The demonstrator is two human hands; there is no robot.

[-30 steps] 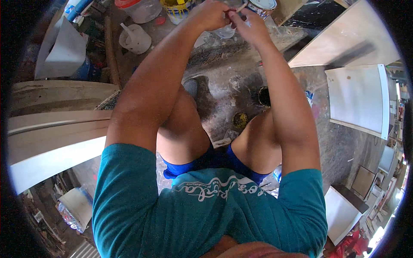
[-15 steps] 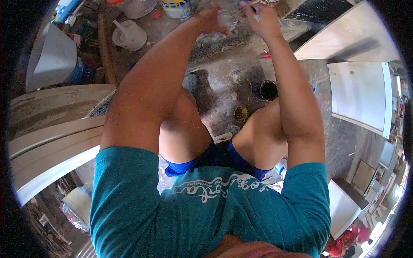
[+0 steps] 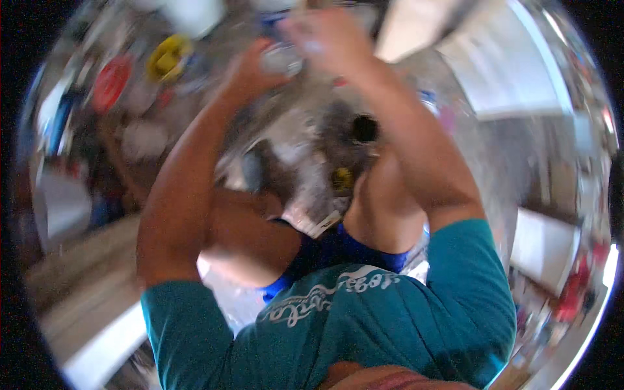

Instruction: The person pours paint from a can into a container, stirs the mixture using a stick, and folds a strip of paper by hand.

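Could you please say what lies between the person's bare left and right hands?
In the head view, a blurred, roundish, translucent object shows between the left hand and the right hand.

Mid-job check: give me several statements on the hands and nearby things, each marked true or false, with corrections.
1. The right hand is higher in the picture than the left hand. True.
2. The red lid is left of the yellow-topped bucket. True.
3. The clear container is beside the red lid. False: the clear container is at the left hand; blur hides whether it is held.
4. The shirt is orange. False: the shirt is teal.
5. The dark-mouthed container is lower in the picture than both hands. True.
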